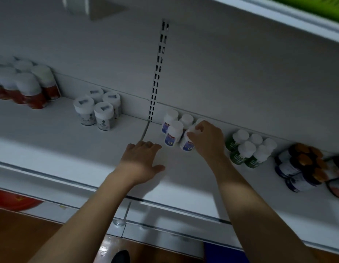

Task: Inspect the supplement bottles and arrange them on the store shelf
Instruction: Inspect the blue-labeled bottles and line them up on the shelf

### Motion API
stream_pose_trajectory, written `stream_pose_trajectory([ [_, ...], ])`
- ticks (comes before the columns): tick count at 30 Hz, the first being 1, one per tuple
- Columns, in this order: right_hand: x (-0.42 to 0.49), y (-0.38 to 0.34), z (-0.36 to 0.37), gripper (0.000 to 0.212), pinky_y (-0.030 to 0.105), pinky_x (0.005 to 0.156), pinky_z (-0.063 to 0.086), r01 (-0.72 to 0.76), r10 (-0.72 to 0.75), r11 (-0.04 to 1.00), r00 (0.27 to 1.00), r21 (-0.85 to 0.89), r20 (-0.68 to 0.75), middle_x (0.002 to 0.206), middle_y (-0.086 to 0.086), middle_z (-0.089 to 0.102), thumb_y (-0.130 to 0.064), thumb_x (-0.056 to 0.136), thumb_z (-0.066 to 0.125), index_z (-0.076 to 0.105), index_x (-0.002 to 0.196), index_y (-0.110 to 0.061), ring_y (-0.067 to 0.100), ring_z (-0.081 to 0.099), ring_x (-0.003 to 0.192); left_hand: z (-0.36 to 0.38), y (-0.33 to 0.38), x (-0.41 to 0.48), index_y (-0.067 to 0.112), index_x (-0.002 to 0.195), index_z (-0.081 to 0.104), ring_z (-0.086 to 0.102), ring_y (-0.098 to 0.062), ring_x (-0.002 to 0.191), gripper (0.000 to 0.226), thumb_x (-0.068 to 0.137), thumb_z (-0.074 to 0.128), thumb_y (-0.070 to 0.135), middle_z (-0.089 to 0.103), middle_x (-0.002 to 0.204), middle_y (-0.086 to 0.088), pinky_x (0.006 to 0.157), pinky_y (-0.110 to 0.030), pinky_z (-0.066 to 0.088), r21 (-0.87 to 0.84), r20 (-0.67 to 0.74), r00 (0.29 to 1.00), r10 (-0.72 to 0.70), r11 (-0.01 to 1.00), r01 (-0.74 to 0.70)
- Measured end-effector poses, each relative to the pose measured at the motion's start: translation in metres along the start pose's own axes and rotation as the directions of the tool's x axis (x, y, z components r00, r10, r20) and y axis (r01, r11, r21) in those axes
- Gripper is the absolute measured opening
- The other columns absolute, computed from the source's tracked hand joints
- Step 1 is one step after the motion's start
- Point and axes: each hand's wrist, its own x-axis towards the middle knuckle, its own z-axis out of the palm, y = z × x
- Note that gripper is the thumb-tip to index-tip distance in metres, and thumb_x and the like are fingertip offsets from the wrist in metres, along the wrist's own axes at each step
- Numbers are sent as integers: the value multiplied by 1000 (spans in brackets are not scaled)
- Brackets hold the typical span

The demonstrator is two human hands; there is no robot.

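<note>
Placement is judged the step in hand. The right hand (206,137) grips the cap of a blue bottle (186,144), fingers curled round it, at the near right corner of the blue group (173,134) on the shelf (70,149). The left hand (142,158) rests flat on the shelf, fingers straight, just left of the group. Next move likely calls for squaring the bottle with its row, then releasing without disturbing neighbours. To the right, green bottles (246,149) stand near.

Blue-label bottles (173,136) with white caps stand bunched at the back edge of the white shelf (51,133). The right hand (206,137) grips the front right bottle (186,145) by its cap. Green-label bottles (238,156) stand near, to the right.
</note>
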Motion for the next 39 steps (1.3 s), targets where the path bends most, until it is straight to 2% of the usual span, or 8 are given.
stream_pose_trajectory([
  [7, -23, -26, 12, 36, 33, 83, 43, 131, -135, 990, 987, -53, -87, 118, 7, 59, -37, 90, 64, 59, 120, -18, 28, 59, 106, -10, -24, -7, 29, 149, 29, 32, -19, 139, 65, 93, 50, 56, 39, 151, 3, 107, -34, 25, -74, -5, 999, 32, 997, -32],
  [17, -10, -63, 35, 35, 31, 77, 41, -22, 2, 972, 997, -233, -83, 112, 8, 64, -39, 92, 59, 51, 114, -13, 28, 61, 105, -16, -42, -34, 28, 147, 37, 42, -22, 132, 73, 84, 39, 64, 48, 144, 2, 101, -30, 31, -103, -71, 993, 95, 989, -102],
  [21, -25, -67, 33, 40, 33, 76, 41, -54, 44, 994, 994, -94, -101, 108, 5, 64, -39, 85, 65, 49, 114, -17, 28, 62, 101, -22, -47, -42, 26, 145, 42, 47, -24, 127, 78, 75, 35, 62, 52, 140, 0, 98, -32, 34, -141, -95, 991, 94, 984, -107],
  [25, -60, -71, 20, 28, 28, 71, 38, -21, 48, 980, 990, 197, -130, 93, -4, 65, -34, 82, 70, 57, 103, -20, 20, 61, 88, -30, -52, -49, 27, 147, 36, 45, -23, 128, 70, 87, 53, 58, 49, 142, 1, 99, -33, 36, -194, -139, 983, 118, 970, -144],
  [30, -113, -65, 10, 20, 38, 74, 58, -93, 211, 782, 970, 617, -121, 77, -8, 68, -36, 72, 75, 66, 86, -24, 14, 67, 78, -33, -43, -68, 38, 151, 17, 37, -9, 134, 92, 80, 74, 46, 30, 149, 11, 105, -23, 35, -508, -141, 973, 182, 830, -229],
  [32, -128, -63, 3, 14, 42, 70, 61, -109, 233, 681, 970, 724, -74, 78, 0, 69, -24, 75, 75, 70, 86, -17, 19, 69, 77, -31, -36, -75, 48, 149, 9, 36, 1, 133, 103, 74, 80, 43, 24, 147, 22, 107, -24, 38, -602, -115, 966, 232, 757, -253],
  [35, -144, -62, -11, 5, 27, 56, 55, -123, 212, 605, 977, 787, -10, 66, -1, 67, -7, 84, 71, 69, 83, -11, 11, 65, 63, -29, -26, -82, 59, 142, 6, 42, 16, 117, 113, 68, 87, 34, 25, 135, 36, 91, -10, 44, -651, -110, 937, 333, 688, -321],
  [39, -158, -58, -22, 5, 23, 50, 49, -148, 204, 520, 978, 841, 46, 65, -2, 66, -7, 90, 63, 67, 87, -6, 9, 62, 58, -33, -16, -87, 60, 136, 14, 44, 10, 115, 106, 66, 88, 31, 19, 136, 45, 84, -11, 46, -650, -135, 894, 427, 643, -405],
])
